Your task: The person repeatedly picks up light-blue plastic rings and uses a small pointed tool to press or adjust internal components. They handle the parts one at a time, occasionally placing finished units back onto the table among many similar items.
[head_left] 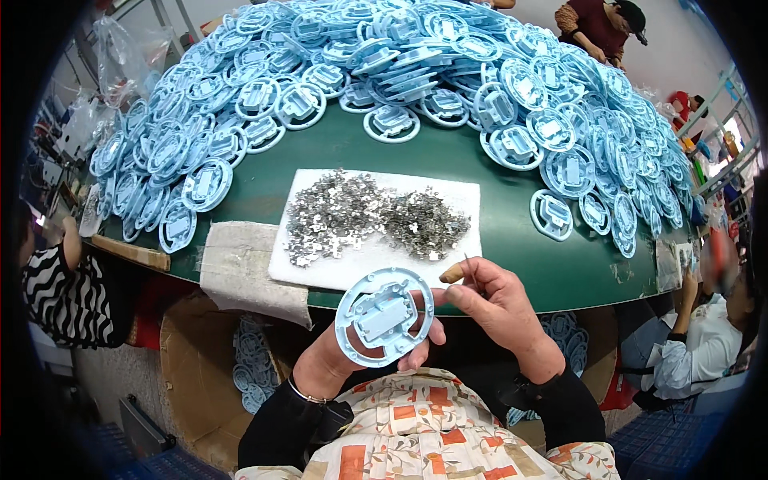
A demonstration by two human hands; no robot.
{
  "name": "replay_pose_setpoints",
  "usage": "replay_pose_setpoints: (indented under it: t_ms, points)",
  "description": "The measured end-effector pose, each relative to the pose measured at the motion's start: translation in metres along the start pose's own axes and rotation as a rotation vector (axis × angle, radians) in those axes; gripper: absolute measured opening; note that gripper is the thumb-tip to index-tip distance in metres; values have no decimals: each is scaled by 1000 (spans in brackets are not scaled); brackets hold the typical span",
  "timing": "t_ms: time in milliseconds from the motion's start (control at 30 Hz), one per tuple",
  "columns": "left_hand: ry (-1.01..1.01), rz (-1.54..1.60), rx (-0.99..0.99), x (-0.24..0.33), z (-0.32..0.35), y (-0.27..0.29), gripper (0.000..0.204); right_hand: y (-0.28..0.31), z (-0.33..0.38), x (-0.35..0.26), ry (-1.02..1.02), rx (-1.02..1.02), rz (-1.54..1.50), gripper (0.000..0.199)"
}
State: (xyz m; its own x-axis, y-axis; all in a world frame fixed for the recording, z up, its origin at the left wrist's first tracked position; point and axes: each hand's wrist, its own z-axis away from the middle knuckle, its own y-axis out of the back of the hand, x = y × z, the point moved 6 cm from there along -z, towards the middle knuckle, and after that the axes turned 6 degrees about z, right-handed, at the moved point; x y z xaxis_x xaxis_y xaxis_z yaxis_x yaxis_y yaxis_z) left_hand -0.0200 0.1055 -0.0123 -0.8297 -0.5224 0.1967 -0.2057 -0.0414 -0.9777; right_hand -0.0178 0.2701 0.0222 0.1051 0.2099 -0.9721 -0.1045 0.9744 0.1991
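Observation:
My left hand (pixel 328 352) is closed around a light-blue round plastic part (pixel 384 316), held up in front of my apron. The part has an outer ring and a raised rectangular housing in its middle. Just right of its rim is my right hand (pixel 500 304), thumb and fingers drawn together, a tan cover on one fingertip. Something thin shows at those fingers, too small to name. Beyond my hands, a white foam board (pixel 384 276) carries two heaps of small metal pieces (pixel 332 216), the right heap (pixel 428 224) darker.
A huge pile of the same blue parts (pixel 384 56) covers the far side of the green table (pixel 360 164). A pale cloth (pixel 248 264) hangs over the near edge. Cardboard boxes (pixel 192 376) with blue parts stand below. Other people sit left and right; one (pixel 600 28) stands beyond.

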Motion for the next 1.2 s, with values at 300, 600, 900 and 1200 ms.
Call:
replay_pose_setpoints:
  t_ms: [300,600,900,1200]
  points:
    - [-78,59,32,43,92,12,90,30,9,13,98,163,32,23]
    - [-377,-470,985,104,340,83,48,58,14,34,155,286,32,24]
    - [-312,-1759,1844,167,459,151,27,65,13,43,239,385,95,24]
    - [-712,-1938,1043,189,145,-44,17,59,17,40,274,398,237,18]
